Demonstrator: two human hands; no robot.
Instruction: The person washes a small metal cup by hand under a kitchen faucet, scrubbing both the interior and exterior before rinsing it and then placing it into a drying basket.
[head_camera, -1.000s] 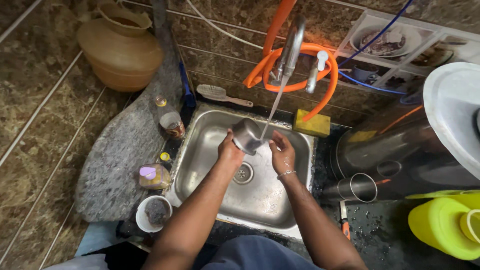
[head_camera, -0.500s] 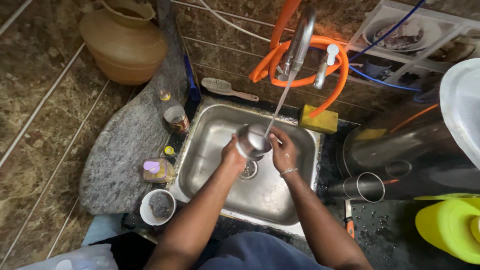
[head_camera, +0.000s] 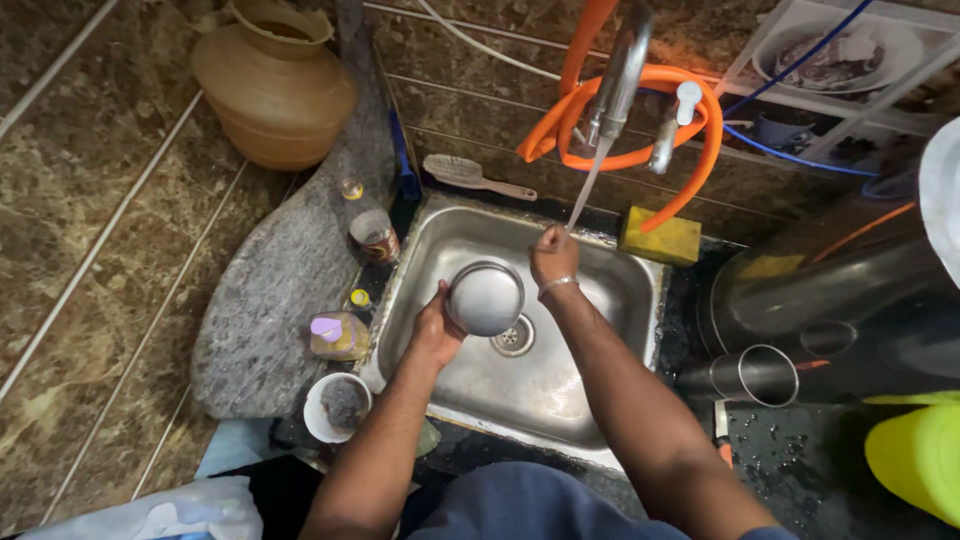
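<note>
Steel bowl (head_camera: 485, 297) now tilting clear of the stream, gripped by left hand (head_camera: 435, 328); right hand (head_camera: 553, 256), fingers seemingly curled empty, rinsing at one o'clock under tap (head_camera: 618, 75).

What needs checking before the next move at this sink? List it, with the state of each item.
1. Left hand grips the steel bowl: ok.
2. Right hand under the water stream: ok.
3. Bowl under the stream: not ok, it sits to the side.
4. Tap running: ok.
5. Sink drain unblocked: cannot tell.
6. Yellow sponge on the rim within reach: ok.
</note>
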